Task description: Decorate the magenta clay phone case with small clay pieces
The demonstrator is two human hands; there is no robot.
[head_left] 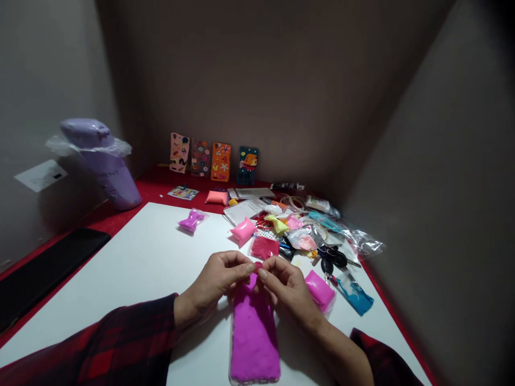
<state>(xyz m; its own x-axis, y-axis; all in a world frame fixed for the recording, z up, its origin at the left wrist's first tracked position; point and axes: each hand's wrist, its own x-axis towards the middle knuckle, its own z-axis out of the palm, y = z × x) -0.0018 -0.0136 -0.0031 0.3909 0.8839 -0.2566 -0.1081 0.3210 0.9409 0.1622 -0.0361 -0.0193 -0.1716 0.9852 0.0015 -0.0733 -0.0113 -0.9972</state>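
Observation:
A phone case covered in magenta clay lies on the white board in front of me. Both hands meet just above its far end. My left hand and my right hand pinch a small pink bit of clay between thumbs and fingertips. A bright pink clay packet lies just right of my right hand. A dark pink packet lies beyond my fingers.
Several clay packets, keys, a blue packet and plastic bags crowd the right side. A purple packet lies further left. Decorated phone cases lean on the back wall. A lilac appliance stands at left, a black pad beside it.

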